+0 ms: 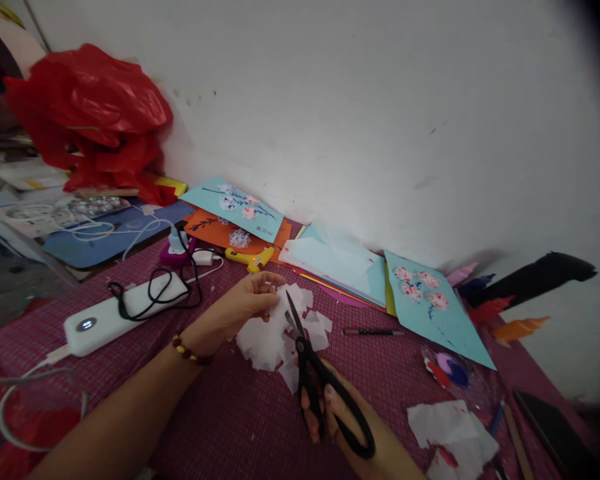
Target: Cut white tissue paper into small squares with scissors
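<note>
My right hand (325, 407) grips black-handled scissors (305, 353), their blades slightly parted and pointing away from me over a pile of cut white tissue paper (260, 343). To the left of the blade tips, my left hand (260, 297) is closed in a pinch, with thin white paper at its fingertips. That paper's edges blend into the pile below, so its outline is hard to make out. A beaded bracelet (193, 353) circles the left wrist.
A yellow glue gun (250, 258) lies behind my left hand. At left are a white power bank (125, 313) and black cable (153, 293). Blue cards with painted flowers (443, 300) lean near the wall. A dark pen (373, 331) and torn paper (453, 433) lie right.
</note>
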`<state>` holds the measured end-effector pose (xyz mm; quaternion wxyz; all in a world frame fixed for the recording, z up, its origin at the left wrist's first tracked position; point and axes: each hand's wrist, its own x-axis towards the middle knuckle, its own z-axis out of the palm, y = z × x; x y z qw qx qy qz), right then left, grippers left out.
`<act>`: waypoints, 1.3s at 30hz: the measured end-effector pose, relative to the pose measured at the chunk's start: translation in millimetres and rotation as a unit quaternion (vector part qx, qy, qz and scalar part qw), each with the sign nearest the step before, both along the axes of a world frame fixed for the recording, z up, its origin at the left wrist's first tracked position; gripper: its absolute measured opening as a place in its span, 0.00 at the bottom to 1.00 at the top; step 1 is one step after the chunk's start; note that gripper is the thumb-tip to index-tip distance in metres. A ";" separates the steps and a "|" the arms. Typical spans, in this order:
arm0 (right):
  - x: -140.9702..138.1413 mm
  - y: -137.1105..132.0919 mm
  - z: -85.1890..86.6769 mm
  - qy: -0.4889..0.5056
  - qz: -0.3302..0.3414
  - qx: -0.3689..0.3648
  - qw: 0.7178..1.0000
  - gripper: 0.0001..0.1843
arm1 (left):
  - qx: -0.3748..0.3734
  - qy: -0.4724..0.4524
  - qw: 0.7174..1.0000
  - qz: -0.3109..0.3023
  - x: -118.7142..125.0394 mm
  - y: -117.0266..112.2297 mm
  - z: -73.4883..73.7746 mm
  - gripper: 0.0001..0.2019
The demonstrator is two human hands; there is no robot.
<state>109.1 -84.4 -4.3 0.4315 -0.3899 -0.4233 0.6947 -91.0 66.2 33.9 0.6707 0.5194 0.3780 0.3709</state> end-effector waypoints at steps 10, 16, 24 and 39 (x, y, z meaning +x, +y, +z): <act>-4.3 2.7 3.1 -0.017 -0.004 -0.008 1.000 0.25 | 0.027 0.011 1.000 0.002 2.7 -1.6 2.4 0.23; -2.8 2.6 0.1 -0.035 -0.009 -0.005 0.999 0.22 | 0.025 0.018 1.000 0.007 5.2 -4.4 3.4 0.23; -5.4 3.4 1.4 -0.082 -0.028 0.013 0.996 0.25 | 0.036 0.047 0.998 0.002 3.8 -4.7 5.2 0.22; 2.9 0.7 5.8 0.036 -0.007 -0.027 0.999 0.27 | 0.082 0.054 0.995 0.017 -8.7 2.6 10.1 0.22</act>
